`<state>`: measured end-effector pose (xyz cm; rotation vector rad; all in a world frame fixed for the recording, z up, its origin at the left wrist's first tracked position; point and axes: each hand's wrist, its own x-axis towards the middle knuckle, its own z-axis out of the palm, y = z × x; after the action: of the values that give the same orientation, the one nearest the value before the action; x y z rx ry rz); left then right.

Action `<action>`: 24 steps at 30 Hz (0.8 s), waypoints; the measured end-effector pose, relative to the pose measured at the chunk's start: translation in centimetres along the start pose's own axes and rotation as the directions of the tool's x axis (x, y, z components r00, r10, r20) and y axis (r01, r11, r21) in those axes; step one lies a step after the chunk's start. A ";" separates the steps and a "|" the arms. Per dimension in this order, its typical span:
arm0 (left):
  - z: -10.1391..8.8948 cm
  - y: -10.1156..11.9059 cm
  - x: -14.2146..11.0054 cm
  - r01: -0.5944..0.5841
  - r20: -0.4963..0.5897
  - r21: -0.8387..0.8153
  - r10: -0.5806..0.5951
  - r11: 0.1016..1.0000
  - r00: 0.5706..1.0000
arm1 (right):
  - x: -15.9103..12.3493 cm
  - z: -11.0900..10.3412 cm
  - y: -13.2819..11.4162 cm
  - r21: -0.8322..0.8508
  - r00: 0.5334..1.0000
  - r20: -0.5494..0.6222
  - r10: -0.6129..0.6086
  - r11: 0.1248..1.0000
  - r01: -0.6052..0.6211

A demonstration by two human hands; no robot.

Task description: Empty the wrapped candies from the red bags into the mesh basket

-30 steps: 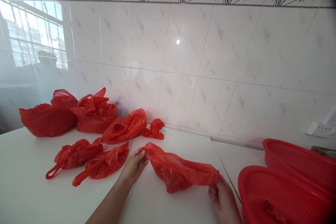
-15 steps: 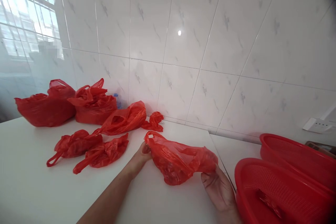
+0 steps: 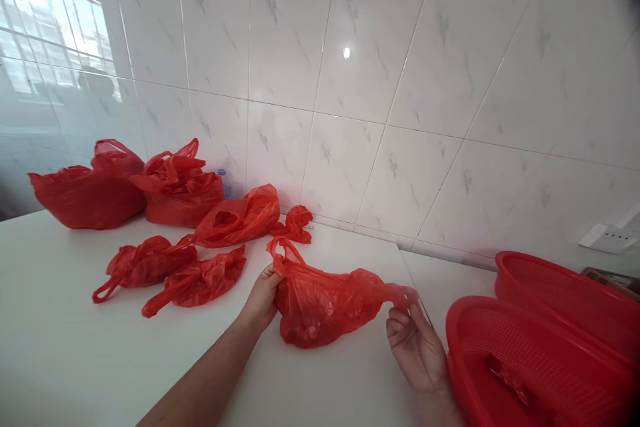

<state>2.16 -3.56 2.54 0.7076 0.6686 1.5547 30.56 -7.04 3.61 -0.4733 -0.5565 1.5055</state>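
Note:
A thin red plastic bag (image 3: 325,303) is stretched sideways between my two hands, just over the white table. My left hand (image 3: 264,297) is closed on its left end, below a loop handle that sticks up. At the other end, my right hand (image 3: 417,343) pinches the bag's twisted, narrow tip between thumb and fingers. The lower left of the bag bulges with contents I cannot make out through the film. Two smaller red bags, one knotted-looking bag (image 3: 145,263) and one crumpled bag (image 3: 203,280), lie left of my left hand.
Full red bags (image 3: 90,200) stand at the back left, with a bottle (image 3: 224,181) behind them. A crumpled red bag (image 3: 297,223) lies by the tiled wall. Two red plastic baskets (image 3: 467,320) stand at the right, the nearer holding a small red piece. A socket (image 3: 605,238) is on the wall.
The bag's right end has gone from wide to a narrow, twisted tip in my right hand. My left hand has shifted slightly left and up with its end. The view has tilted down a little.

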 end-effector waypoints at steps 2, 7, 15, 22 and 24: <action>-0.2 0.0 0.1 0.040 -0.015 -0.022 -0.041 0.999 0.999 | 0.2 -0.4 -0.1 -0.069 0.999 -0.030 -0.019 0.997 0.017; 0.2 0.0 -0.3 0.095 -0.031 -0.041 -0.096 0.995 0.995 | 0.5 0.2 1.8 -0.433 0.993 -0.108 -0.046 0.901 -0.005; 3.0 -0.5 -2.5 0.248 0.214 0.036 -0.250 0.968 0.944 | -1.3 3.1 3.3 -0.417 0.994 0.097 -0.051 0.905 0.087; 4.0 -0.4 -3.4 0.362 0.294 0.042 -0.358 0.931 0.886 | -1.2 1.3 0.9 -0.161 0.993 -0.033 0.117 0.980 -0.121; 3.8 -0.5 -3.2 0.396 0.286 0.003 -0.381 0.918 0.879 | -0.7 1.0 0.6 -0.036 0.994 -0.028 0.103 0.994 -0.104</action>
<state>5.59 -6.63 4.44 0.6869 0.5126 1.0716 29.51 -7.82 3.96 -0.5577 -0.5473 1.5872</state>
